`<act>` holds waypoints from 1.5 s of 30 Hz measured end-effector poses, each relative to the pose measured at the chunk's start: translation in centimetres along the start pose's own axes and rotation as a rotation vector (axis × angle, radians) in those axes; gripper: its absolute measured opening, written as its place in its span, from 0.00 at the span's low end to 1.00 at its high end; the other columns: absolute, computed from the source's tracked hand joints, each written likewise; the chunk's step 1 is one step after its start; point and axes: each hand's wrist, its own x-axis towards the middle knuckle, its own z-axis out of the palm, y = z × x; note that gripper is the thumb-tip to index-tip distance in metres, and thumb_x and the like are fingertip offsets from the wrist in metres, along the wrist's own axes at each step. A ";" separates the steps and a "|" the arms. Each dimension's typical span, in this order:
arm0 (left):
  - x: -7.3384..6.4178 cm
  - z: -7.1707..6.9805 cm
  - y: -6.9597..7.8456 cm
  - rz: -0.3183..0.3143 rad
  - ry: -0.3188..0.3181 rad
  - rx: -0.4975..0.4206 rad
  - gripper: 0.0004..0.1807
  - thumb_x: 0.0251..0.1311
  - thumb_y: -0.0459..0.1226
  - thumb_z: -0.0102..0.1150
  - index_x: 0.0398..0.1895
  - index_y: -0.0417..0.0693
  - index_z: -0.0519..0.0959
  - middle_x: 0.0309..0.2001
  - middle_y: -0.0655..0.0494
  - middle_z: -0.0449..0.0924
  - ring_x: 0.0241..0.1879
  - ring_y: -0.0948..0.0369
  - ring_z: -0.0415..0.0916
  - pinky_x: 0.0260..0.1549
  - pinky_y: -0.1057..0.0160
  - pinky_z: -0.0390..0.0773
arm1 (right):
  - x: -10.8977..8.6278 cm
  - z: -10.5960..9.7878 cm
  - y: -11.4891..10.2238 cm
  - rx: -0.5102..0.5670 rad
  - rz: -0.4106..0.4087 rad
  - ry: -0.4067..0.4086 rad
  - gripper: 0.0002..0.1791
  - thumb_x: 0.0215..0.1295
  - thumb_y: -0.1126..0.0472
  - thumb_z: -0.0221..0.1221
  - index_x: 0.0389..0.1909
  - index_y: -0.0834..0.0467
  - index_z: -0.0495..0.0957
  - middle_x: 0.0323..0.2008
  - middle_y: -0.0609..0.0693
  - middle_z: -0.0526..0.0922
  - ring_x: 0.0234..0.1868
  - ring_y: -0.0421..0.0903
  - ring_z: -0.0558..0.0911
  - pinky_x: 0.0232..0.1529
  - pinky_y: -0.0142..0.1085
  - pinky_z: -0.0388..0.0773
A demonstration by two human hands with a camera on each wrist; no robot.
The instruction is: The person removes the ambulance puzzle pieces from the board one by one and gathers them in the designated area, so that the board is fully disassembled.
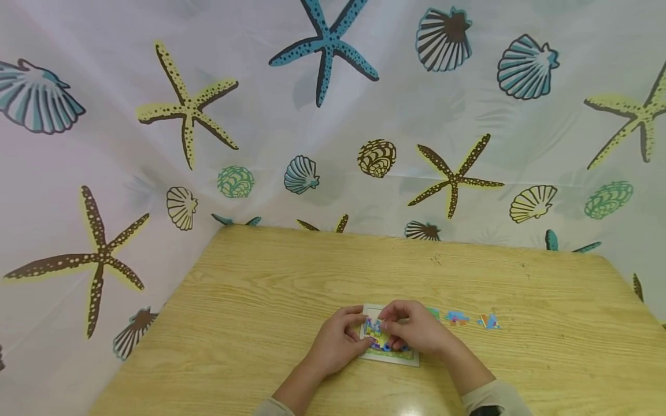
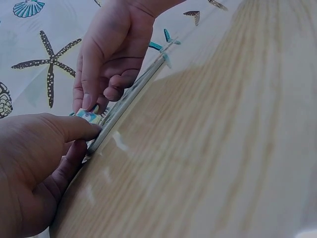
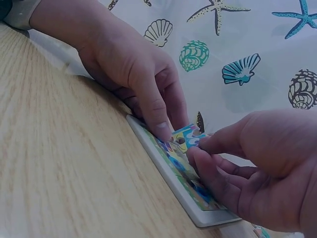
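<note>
A jigsaw puzzle board [image 1: 398,361] with a pale frame and a colourful picture lies on the table between the two hands. My left hand [image 1: 335,341] holds the board at its left edge, with the thumb over the rim. Above the board, my right hand [image 1: 416,330] pinches a small jigsaw piece [image 3: 188,138] between thumb and finger. That piece is tilted and close to the left fingertips in both wrist views. Other pieces sit inside the frame, partly hidden by the right hand.
Loose jigsaw pieces lie in a row to the right of the board: an orange and blue one [image 1: 489,321], a blue one [image 1: 457,317] and a green one [image 1: 433,312]. Behind the wooden table [image 1: 270,277] hangs a sheet [image 1: 333,127] printed with shells and starfish.
</note>
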 end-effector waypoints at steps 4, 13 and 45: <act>0.1 0.1 0.0 -0.002 0.005 0.016 0.25 0.58 0.39 0.70 0.57 0.35 0.79 0.68 0.44 0.70 0.35 0.67 0.74 0.33 0.74 0.77 | -0.1 -0.6 -0.1 0.024 0.012 -0.002 0.14 0.72 0.64 0.57 0.53 0.68 0.76 0.36 0.57 0.82 0.30 0.44 0.83 0.34 0.37 0.85; 0.0 0.1 0.2 -0.009 0.014 0.018 0.26 0.57 0.38 0.72 0.57 0.36 0.80 0.68 0.46 0.71 0.35 0.67 0.74 0.34 0.74 0.77 | -0.5 -2.7 0.0 0.090 0.036 0.011 0.16 0.71 0.64 0.58 0.54 0.71 0.78 0.39 0.53 0.84 0.34 0.43 0.85 0.42 0.36 0.86; 0.0 0.2 0.3 -0.027 0.027 0.021 0.25 0.58 0.38 0.71 0.58 0.37 0.79 0.69 0.46 0.70 0.35 0.67 0.73 0.34 0.74 0.77 | -3.9 -9.9 0.5 -0.059 0.105 -0.060 0.16 0.66 0.62 0.65 0.46 0.71 0.78 0.36 0.52 0.83 0.35 0.42 0.86 0.41 0.37 0.86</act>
